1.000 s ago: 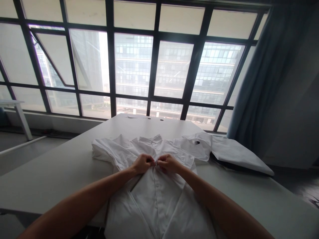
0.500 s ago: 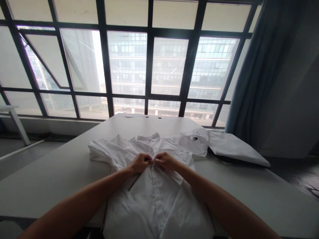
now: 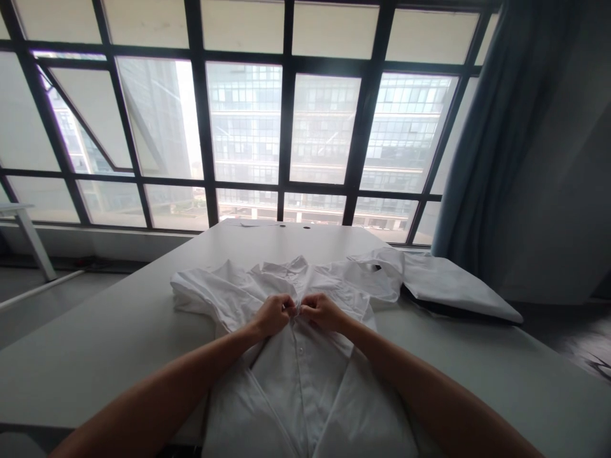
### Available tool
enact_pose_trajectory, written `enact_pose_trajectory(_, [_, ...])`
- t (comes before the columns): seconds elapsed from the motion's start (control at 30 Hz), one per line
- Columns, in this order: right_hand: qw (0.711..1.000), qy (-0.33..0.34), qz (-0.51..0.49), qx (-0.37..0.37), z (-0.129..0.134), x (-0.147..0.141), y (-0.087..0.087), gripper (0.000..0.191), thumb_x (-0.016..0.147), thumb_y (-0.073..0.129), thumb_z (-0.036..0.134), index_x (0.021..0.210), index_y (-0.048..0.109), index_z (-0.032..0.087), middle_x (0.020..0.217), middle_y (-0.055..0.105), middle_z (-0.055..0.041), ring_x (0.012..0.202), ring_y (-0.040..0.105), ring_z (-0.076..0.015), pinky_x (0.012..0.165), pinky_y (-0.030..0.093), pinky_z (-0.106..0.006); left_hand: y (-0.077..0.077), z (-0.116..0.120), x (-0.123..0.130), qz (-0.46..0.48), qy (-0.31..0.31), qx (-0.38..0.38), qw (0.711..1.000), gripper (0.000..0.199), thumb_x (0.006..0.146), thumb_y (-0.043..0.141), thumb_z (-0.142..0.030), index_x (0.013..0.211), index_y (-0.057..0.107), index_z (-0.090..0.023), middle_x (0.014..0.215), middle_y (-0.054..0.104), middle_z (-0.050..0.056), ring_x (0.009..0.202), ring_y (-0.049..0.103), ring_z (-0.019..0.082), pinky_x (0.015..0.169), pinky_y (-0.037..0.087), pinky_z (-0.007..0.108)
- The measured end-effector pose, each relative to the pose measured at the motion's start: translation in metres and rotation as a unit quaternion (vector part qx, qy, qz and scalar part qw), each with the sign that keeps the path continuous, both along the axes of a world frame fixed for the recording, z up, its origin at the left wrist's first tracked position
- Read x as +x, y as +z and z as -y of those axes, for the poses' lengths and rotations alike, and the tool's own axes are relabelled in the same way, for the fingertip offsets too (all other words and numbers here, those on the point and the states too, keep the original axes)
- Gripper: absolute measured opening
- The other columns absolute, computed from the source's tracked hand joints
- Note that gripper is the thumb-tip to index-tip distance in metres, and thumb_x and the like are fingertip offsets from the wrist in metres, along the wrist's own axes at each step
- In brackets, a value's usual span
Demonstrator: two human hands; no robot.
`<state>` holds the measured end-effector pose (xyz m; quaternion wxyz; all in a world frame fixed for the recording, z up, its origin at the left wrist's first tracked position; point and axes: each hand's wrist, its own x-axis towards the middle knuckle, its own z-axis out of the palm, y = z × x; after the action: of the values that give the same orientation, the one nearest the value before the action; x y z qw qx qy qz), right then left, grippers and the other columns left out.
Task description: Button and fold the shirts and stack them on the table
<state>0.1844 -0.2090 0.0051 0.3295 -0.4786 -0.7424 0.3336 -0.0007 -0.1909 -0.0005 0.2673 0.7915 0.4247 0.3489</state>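
Observation:
A white shirt [image 3: 281,388] lies front up, its collar toward the window and its lower part hanging over the near table edge. Both hands meet at its button placket in the chest area. My left hand [image 3: 275,315] pinches the placket edge from the left. My right hand [image 3: 322,312] grips the cloth just opposite, fingertips almost touching the left ones. Any button between the fingers is too small and hidden to make out. Below the hands a small button [image 3: 300,351] shows on the placket. The sleeves spread out to both sides.
The shirt rests on a white table [image 3: 119,356]. To the right lies a folded white cloth [image 3: 453,286] with something dark under it. Large framed windows [image 3: 245,121] stand beyond the table, with a blue-grey curtain [image 3: 482,159] at the right. Another table's leg [image 3: 35,245] stands at the left.
Both hands stay at the same place on the placket, with only slight finger movement. The view has shifted a little.

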Motion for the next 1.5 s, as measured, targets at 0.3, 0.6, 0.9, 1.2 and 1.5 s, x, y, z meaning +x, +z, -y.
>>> enact_pose_trajectory(0.3, [0.986, -0.002, 0.138, 0.091, 0.005, -0.003, 0.011, 0.024, 0.073, 0.059, 0.03, 0.054, 0.054, 0.016, 0.049, 0.043, 0.0052, 0.052, 0.035, -0.0075, 0.047, 0.026, -0.02, 0.006, -0.002, -0.002, 0.033, -0.037, -0.049, 0.998, 0.013, 0.072, 0.056, -0.021, 0.071, 0.067, -0.014, 0.058, 0.056, -0.003, 0.057, 0.047, 0.012, 0.056, 0.035, 0.022])
enact_pose_trajectory(0.6, [0.942, -0.082, 0.321, -0.062, 0.013, 0.028, 0.049, 0.016, 0.069, 0.061, 0.021, 0.053, 0.062, 0.017, 0.051, 0.06, -0.0023, 0.048, 0.052, -0.0131, 0.049, 0.033, -0.024, 0.027, 0.022, -0.01, -0.128, -0.181, -0.075, 0.972, 0.011, 0.072, 0.062, -0.02, 0.073, 0.072, -0.015, 0.062, 0.062, -0.001, 0.056, 0.05, 0.011, 0.054, 0.035, 0.021])
enact_pose_trajectory(0.9, [0.903, -0.152, 0.379, 0.132, 0.015, -0.013, 0.034, 0.03, 0.079, 0.069, 0.046, 0.089, 0.075, 0.019, 0.091, 0.074, -0.0131, 0.081, 0.066, -0.0246, 0.068, 0.04, -0.029, 0.029, 0.048, 0.006, -0.163, -0.205, 0.057, 0.963, 0.012, 0.072, 0.065, -0.013, 0.062, 0.071, -0.018, 0.059, 0.064, 0.0, 0.054, 0.05, 0.012, 0.055, 0.034, 0.025])
enact_pose_trajectory(1.2, [0.933, -0.153, 0.318, 0.076, 0.004, 0.004, 0.031, 0.02, 0.084, 0.059, 0.028, 0.076, 0.074, 0.017, 0.079, 0.07, -0.0071, 0.069, 0.058, -0.0157, 0.061, 0.034, -0.025, 0.021, 0.026, 0.0, -0.083, -0.196, -0.108, 0.971, 0.036, 0.08, 0.065, -0.043, 0.059, 0.065, -0.014, 0.049, 0.056, -0.002, 0.044, 0.044, 0.009, 0.045, 0.031, 0.021])
enact_pose_trajectory(1.5, [0.987, -0.125, 0.038, 0.098, 0.002, -0.006, 0.024, 0.03, 0.081, 0.055, 0.037, 0.063, 0.064, 0.014, 0.058, 0.053, 0.0009, 0.057, 0.044, -0.0114, 0.053, 0.033, -0.023, 0.02, 0.007, 0.006, 0.143, -0.064, -0.284, 0.946, 0.054, 0.082, 0.059, -0.068, 0.082, 0.06, -0.014, 0.062, 0.063, 0.0, 0.045, 0.055, 0.011, 0.041, 0.039, 0.021])
